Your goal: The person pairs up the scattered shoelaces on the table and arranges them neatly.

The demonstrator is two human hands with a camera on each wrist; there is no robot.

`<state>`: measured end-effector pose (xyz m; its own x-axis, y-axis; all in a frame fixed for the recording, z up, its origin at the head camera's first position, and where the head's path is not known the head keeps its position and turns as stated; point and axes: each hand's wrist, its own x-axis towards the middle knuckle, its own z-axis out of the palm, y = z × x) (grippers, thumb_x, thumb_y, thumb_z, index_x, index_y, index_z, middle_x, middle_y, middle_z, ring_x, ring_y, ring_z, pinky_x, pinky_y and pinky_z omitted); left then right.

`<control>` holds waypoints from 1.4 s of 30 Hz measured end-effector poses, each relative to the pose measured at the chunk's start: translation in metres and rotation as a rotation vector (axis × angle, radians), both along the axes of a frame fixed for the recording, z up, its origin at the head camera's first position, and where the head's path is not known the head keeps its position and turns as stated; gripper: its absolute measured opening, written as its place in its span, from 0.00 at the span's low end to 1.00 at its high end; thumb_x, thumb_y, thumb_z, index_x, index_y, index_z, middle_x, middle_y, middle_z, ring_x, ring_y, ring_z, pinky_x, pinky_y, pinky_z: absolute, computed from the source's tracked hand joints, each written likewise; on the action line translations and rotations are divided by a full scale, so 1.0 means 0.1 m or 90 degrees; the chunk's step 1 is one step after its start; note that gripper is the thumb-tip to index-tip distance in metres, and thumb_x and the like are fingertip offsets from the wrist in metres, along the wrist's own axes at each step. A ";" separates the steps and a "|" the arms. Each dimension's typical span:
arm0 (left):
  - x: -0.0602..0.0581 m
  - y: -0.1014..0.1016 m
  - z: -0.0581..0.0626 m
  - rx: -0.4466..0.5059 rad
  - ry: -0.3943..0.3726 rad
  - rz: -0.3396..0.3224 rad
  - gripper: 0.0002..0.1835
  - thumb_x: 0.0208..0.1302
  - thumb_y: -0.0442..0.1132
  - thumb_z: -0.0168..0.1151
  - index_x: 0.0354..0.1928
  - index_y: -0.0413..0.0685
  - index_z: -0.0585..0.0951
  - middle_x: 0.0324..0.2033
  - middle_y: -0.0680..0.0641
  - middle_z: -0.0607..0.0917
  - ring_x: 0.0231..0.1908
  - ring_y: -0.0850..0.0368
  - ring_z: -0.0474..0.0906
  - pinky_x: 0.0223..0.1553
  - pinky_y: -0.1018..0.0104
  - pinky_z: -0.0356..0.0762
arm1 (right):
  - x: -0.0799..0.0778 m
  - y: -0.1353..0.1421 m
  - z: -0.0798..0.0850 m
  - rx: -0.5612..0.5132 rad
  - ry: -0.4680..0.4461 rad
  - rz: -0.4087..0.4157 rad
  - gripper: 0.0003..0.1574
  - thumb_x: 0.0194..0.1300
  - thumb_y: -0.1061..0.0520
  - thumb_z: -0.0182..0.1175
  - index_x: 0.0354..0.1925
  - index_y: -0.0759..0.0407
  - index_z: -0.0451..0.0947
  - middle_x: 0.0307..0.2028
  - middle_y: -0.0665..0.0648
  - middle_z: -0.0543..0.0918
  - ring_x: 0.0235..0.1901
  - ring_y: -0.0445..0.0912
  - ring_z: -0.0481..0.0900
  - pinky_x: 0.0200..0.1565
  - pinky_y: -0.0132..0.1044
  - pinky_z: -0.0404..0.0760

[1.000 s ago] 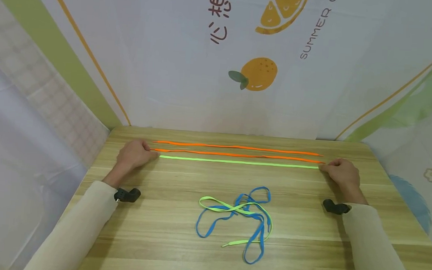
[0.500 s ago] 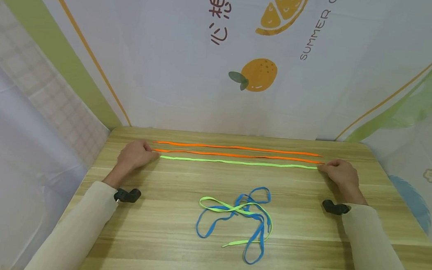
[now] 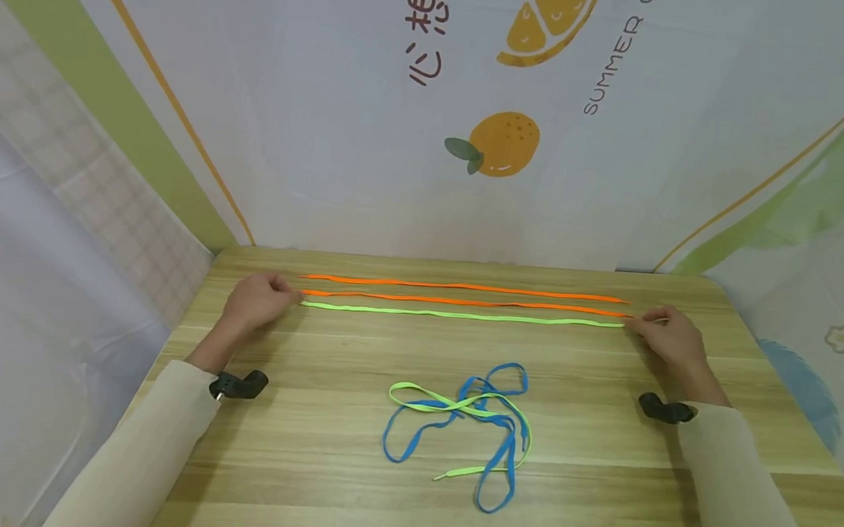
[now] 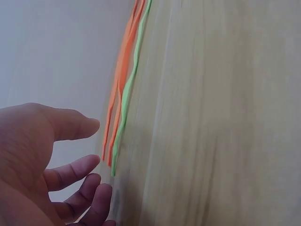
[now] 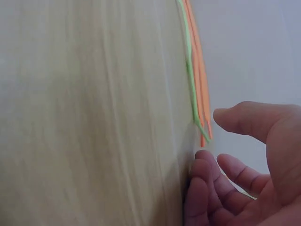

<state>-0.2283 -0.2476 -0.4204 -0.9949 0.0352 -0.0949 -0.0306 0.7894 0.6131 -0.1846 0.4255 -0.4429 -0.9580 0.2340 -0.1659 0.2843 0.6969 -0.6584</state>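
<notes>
Two orange shoelaces, a far one [image 3: 457,287] and a nearer one [image 3: 456,302], lie stretched side by side across the wooden table. Just in front of them runs a light green shoelace [image 3: 462,316], slightly wavy. My left hand [image 3: 256,302] is at the laces' left ends; in the left wrist view its thumb and fingers [image 4: 87,165] stand apart, with nothing between them. At the opposite ends is my right hand [image 3: 671,341]. The right wrist view shows its thumb parted from its fingers [image 5: 202,176], and the green tip bends across the orange ends beside them.
Nearer on the table [image 3: 307,482], a blue shoelace [image 3: 508,450] and a second green shoelace [image 3: 466,472] lie loosely looped over each other. A white printed cloth [image 3: 343,130] hangs behind the table's far edge and along both sides.
Both hands have loosened and drawn slightly outward, the left one baring the green shoelace's left end. That shoelace has gone from taut to slightly wavy. The blue and green pile stays put.
</notes>
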 end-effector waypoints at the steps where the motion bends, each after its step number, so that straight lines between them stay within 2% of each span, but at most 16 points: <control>1: 0.02 0.01 0.00 0.005 0.006 0.000 0.22 0.77 0.53 0.65 0.51 0.38 0.84 0.47 0.38 0.86 0.45 0.42 0.80 0.42 0.54 0.73 | 0.01 0.01 0.00 0.000 0.004 0.002 0.46 0.79 0.33 0.61 0.70 0.70 0.69 0.63 0.75 0.78 0.57 0.66 0.77 0.50 0.48 0.75; 5: 0.10 0.07 0.02 0.034 0.030 -0.012 0.21 0.77 0.51 0.65 0.52 0.37 0.85 0.48 0.37 0.88 0.47 0.40 0.81 0.44 0.52 0.75 | 0.04 -0.01 0.01 0.006 0.033 0.013 0.42 0.79 0.35 0.61 0.68 0.69 0.71 0.59 0.73 0.83 0.52 0.61 0.81 0.45 0.43 0.77; 10: 0.26 0.24 0.10 0.083 0.040 -0.043 0.19 0.77 0.50 0.67 0.52 0.39 0.85 0.49 0.38 0.88 0.50 0.40 0.84 0.46 0.52 0.77 | 0.12 -0.17 0.07 0.008 0.077 0.026 0.37 0.80 0.37 0.61 0.64 0.68 0.76 0.58 0.73 0.83 0.53 0.61 0.79 0.46 0.45 0.75; 13: 0.34 0.37 0.12 0.099 0.050 -0.069 0.16 0.76 0.48 0.69 0.50 0.41 0.85 0.49 0.39 0.88 0.51 0.40 0.86 0.46 0.52 0.80 | 0.18 -0.32 0.14 0.015 0.109 0.044 0.32 0.80 0.40 0.63 0.60 0.67 0.80 0.54 0.69 0.85 0.50 0.57 0.80 0.45 0.44 0.76; 17: 0.44 0.54 0.13 0.106 0.061 -0.110 0.12 0.76 0.46 0.70 0.48 0.43 0.85 0.48 0.42 0.88 0.50 0.42 0.87 0.46 0.51 0.82 | 0.24 -0.53 0.21 0.036 0.146 0.088 0.24 0.79 0.45 0.66 0.54 0.65 0.85 0.47 0.63 0.87 0.43 0.50 0.80 0.40 0.39 0.78; 21: 0.54 0.75 0.14 0.119 0.075 -0.153 0.08 0.75 0.43 0.70 0.46 0.46 0.86 0.46 0.45 0.88 0.47 0.45 0.86 0.46 0.50 0.83 | 0.31 -0.76 0.28 0.050 0.165 0.145 0.18 0.78 0.49 0.69 0.50 0.63 0.87 0.43 0.60 0.88 0.40 0.50 0.82 0.38 0.40 0.80; 27: 0.68 1.09 0.16 0.135 0.085 -0.229 0.05 0.72 0.42 0.72 0.44 0.51 0.88 0.43 0.51 0.87 0.46 0.51 0.85 0.47 0.51 0.83 | 0.42 -1.08 0.34 0.039 0.157 0.209 0.12 0.76 0.51 0.71 0.48 0.59 0.89 0.40 0.55 0.88 0.40 0.52 0.83 0.40 0.44 0.81; 34: 0.76 1.41 0.06 0.131 0.096 -0.331 0.04 0.69 0.38 0.76 0.42 0.50 0.90 0.40 0.56 0.86 0.42 0.58 0.82 0.47 0.58 0.82 | 0.51 -1.36 0.29 0.037 0.170 0.290 0.02 0.73 0.56 0.74 0.42 0.53 0.90 0.34 0.47 0.86 0.36 0.46 0.82 0.40 0.40 0.81; 38: 0.81 1.55 -0.01 0.113 0.101 -0.388 0.04 0.68 0.36 0.77 0.42 0.50 0.90 0.38 0.57 0.85 0.41 0.59 0.82 0.46 0.63 0.82 | 0.56 -1.48 0.25 0.022 0.183 0.340 0.02 0.71 0.60 0.74 0.40 0.54 0.90 0.32 0.44 0.84 0.34 0.43 0.80 0.38 0.36 0.80; 42: 0.88 1.68 -0.03 0.102 0.101 -0.444 0.04 0.68 0.35 0.77 0.43 0.50 0.91 0.39 0.54 0.86 0.43 0.55 0.84 0.47 0.64 0.81 | 0.63 -1.60 0.24 0.000 0.176 0.386 0.07 0.68 0.64 0.74 0.40 0.53 0.90 0.32 0.42 0.84 0.33 0.40 0.80 0.38 0.35 0.81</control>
<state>-0.1406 -0.0793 -0.4232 -0.7379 0.6663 0.1077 0.5449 0.4939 0.6776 -0.1218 0.2660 -0.4189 -0.9272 -0.3599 0.1042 -0.3372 0.6802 -0.6508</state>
